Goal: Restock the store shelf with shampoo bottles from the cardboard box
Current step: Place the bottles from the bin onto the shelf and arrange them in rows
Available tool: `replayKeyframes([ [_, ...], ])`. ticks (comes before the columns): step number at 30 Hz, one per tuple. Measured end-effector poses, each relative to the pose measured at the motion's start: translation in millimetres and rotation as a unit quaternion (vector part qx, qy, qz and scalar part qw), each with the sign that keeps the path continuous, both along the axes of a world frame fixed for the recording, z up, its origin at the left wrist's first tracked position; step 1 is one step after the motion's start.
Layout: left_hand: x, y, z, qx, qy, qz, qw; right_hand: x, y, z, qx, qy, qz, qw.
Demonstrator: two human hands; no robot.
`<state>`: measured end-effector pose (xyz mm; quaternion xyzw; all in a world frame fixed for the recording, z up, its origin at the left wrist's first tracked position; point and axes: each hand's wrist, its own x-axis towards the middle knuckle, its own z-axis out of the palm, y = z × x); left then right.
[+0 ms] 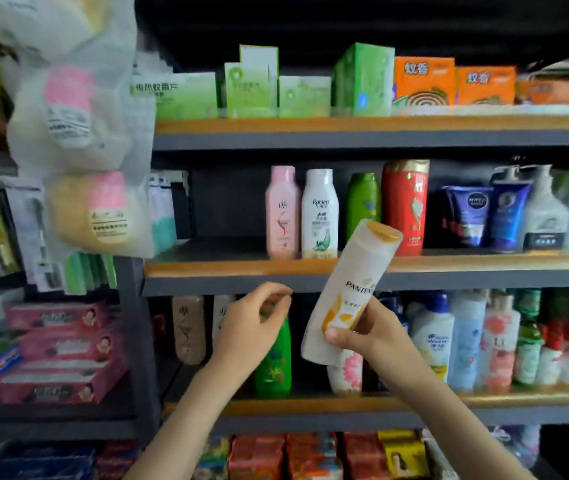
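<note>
One smooth white plastic bottle (345, 292) — flat gold cap (385, 232) — tilted.

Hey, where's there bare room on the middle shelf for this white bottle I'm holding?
On the middle shelf, bare board lies left of the pink bottle, up to the packets at the left end. From the red bottle rightward, blue tubes and pump bottles stand packed.
</note>
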<state>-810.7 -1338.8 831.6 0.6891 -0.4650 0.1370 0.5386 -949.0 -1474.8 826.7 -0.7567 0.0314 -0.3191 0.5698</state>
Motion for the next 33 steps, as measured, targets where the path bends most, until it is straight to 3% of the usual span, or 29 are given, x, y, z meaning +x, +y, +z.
replayKeyframes([
  [3,2.7,-8.0,18.9,-0.010,0.041,-0.092,0.995,6.6,-5.1,22.4,0.000,-0.007,0.025,1.000],
  [7,2.4,-18.1,27.2,0.028,0.109,-0.207,0.972,14.6,-7.9,32.3,-0.035,0.062,0.070,0.995],
  [15,33.0,-4.3,-1.3,0.106,0.155,-0.189,0.964,49.6,-7.2,-1.7,-0.115,0.157,0.064,0.979],
  [25,43.5,14.3,-56.1,0.136,0.225,-0.131,0.956,79.3,3.6,-58.3,-0.083,0.216,0.107,0.967],
  [29,39.5,10.1,-48.0,0.137,0.199,-0.128,0.962,72.1,-2.3,-54.3,-0.071,0.196,0.109,0.972],
  [33,30.0,-5.0,-24.1,0.125,0.115,-0.114,0.979,58.3,-12.6,-31.4,-0.076,0.142,0.090,0.983],
])
